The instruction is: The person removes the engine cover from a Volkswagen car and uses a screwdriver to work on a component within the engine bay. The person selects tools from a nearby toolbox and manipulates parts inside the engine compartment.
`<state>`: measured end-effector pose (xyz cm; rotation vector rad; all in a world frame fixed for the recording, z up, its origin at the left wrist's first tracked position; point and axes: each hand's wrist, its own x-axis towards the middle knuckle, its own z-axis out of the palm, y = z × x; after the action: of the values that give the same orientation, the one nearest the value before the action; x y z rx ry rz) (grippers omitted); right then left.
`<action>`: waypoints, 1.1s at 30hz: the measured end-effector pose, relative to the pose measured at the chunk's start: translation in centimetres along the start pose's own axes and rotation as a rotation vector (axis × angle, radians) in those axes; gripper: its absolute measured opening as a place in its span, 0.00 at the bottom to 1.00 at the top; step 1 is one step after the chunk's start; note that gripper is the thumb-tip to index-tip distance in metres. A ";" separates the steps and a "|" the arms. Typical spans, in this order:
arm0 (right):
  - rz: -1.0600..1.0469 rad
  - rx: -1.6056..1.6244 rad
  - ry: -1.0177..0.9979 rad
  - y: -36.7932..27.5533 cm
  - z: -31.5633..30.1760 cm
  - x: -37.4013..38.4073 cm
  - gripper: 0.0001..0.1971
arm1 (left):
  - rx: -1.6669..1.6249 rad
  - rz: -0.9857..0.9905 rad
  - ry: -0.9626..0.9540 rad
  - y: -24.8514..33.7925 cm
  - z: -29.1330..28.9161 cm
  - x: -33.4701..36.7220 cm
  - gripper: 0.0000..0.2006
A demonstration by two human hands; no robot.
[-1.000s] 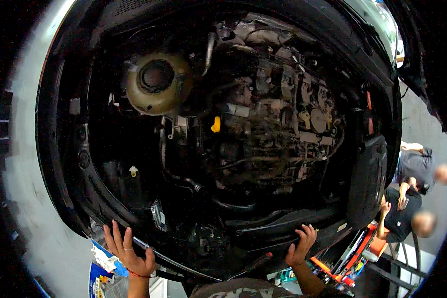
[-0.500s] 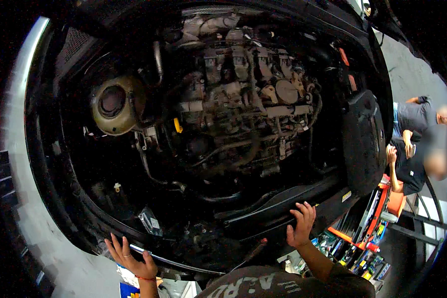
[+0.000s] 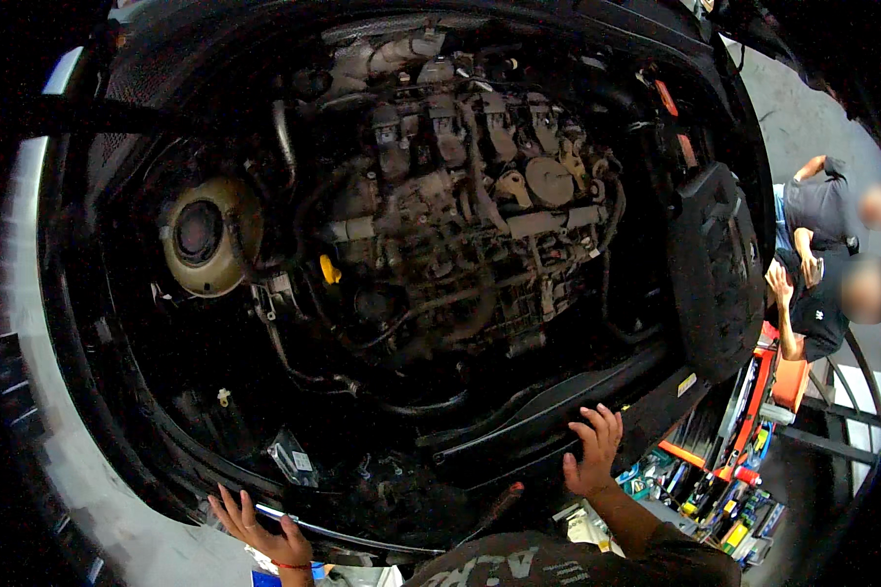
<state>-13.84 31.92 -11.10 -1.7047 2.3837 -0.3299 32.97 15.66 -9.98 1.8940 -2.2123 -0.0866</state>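
Observation:
An open car engine bay spreads out before me, with a dusty engine in its middle. My left hand rests at the front left edge by a shiny trim strip, fingers spread, holding nothing. Farther right, my right hand lies on the black front panel, its fingers apart and slightly bent; nothing is in it. Between the hands a thin rod with a reddish end slants up beside my shirt. A small clear plastic packet sits inside the bay, near the left hand.
A round yellowish reservoir stands at the left, near a yellow dipstick handle. A bulky black cover lies along the right side. Beyond it are two people and an orange tool cart loaded with tools.
My view has shifted, so the engine sits slightly farther left in the picture. Both hands keep their places along the front edge, fingers still apart.

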 end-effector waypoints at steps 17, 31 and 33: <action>0.016 0.191 0.019 0.3 -1.5 2.4 0.20 | -0.004 0.019 0.023 0.7 0.8 -0.1 0.30; -0.658 0.002 -0.257 -12.3 2.9 40.7 0.20 | 0.056 -0.081 -0.033 -1.1 0.7 -1.3 0.30; -0.685 -0.118 -0.321 -13.2 4.8 41.0 0.20 | -0.005 0.016 0.044 2.1 -0.8 2.3 0.28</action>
<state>-13.63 -11.34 -12.91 -2.3791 1.5716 0.0028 30.83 13.87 -8.49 1.8564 -2.1960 -0.0472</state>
